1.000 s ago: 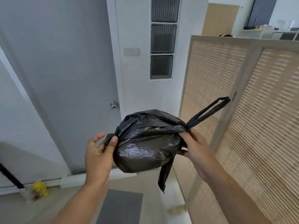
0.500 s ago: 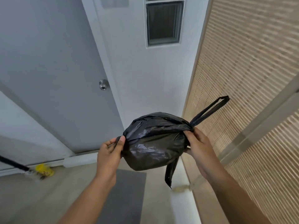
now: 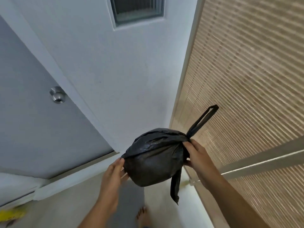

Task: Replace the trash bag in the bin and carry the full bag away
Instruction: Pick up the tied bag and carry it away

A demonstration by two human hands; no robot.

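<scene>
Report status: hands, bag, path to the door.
Left hand on the trash bag, right hand pinching its knot. Bag tied, held in the air. Door shut; nothing seen blocking the grey mat.

The bag is black, shiny and crinkly. It is full and round like a ball, and its top is pulled shut. It is up in the air, not on the floor. One loop handle sticks up to the right. One flat strip hangs down below it.
</scene>
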